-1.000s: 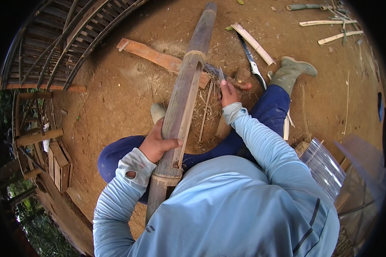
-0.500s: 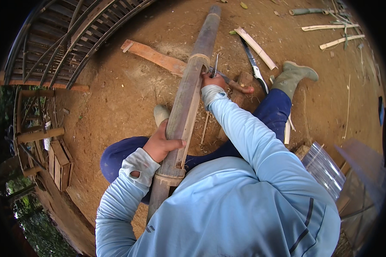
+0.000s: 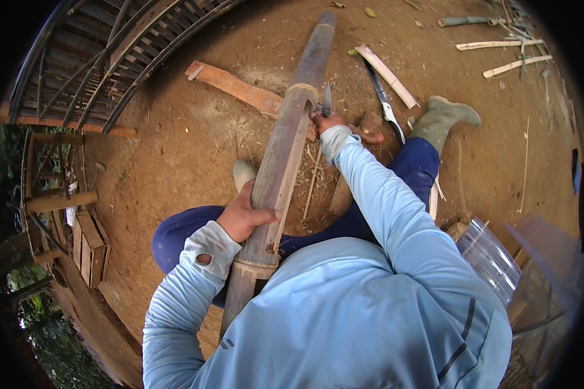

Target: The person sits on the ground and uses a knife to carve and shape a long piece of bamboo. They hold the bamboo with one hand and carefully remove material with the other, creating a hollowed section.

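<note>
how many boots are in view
2: an olive boot at right, at the end of the blue trouser leg; a second boot just left of the bamboo pole, partly hidden.

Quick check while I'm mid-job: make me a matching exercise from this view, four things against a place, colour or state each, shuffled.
Things
1. Left hand
2. Right hand
3. Saw
4. Right boot

Descriptions
A. Olive-green, at the end of a blue trouser leg
B. Holding a knife
C. Dark blade, white-and-black handle
D. Thumb laid across the bamboo pole

Pairs: 1-D, 2-B, 3-C, 4-A
</note>
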Demonstrator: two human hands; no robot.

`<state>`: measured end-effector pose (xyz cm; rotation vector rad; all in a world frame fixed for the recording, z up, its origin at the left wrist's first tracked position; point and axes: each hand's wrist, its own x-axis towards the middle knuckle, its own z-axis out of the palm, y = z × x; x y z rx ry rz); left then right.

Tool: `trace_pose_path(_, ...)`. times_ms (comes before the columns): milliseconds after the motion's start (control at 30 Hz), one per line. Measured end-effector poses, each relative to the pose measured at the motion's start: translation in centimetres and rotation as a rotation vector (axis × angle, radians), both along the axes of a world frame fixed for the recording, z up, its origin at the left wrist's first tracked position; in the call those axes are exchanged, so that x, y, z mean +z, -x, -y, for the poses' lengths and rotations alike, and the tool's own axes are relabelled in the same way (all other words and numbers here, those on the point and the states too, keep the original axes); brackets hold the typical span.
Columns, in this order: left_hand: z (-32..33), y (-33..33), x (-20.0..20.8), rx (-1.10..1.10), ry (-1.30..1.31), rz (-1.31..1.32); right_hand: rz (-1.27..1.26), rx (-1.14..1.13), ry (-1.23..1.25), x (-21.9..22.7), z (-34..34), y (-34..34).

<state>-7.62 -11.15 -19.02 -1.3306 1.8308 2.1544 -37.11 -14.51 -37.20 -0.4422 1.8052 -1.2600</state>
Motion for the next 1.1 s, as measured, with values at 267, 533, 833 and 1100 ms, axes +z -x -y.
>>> trace_pose_path(267, 0.1, -0.1, -0.1, 0.046, -0.110, -0.058, -0.066, 0.060, 0.121, 0.2, -0.1, 0.7)
trace_pose_path(533, -0.2, 0.2, 0.1, 0.104, -0.288, -0.100, 0.360, -0.016, 0.279, -1.4, 0.1, 1.1)
trace_pose_path(833, 0.2, -0.2, -0.1, 0.128, -0.414, -0.112, -0.150, 0.040, 0.076, -0.8, -4.1, -0.2)
trace_pose_path(1100, -0.2, 0.8, 0.0, 0.062, -0.181, -0.091, -0.604, 0.243, 0.118, 6.1, -6.7, -1.3)
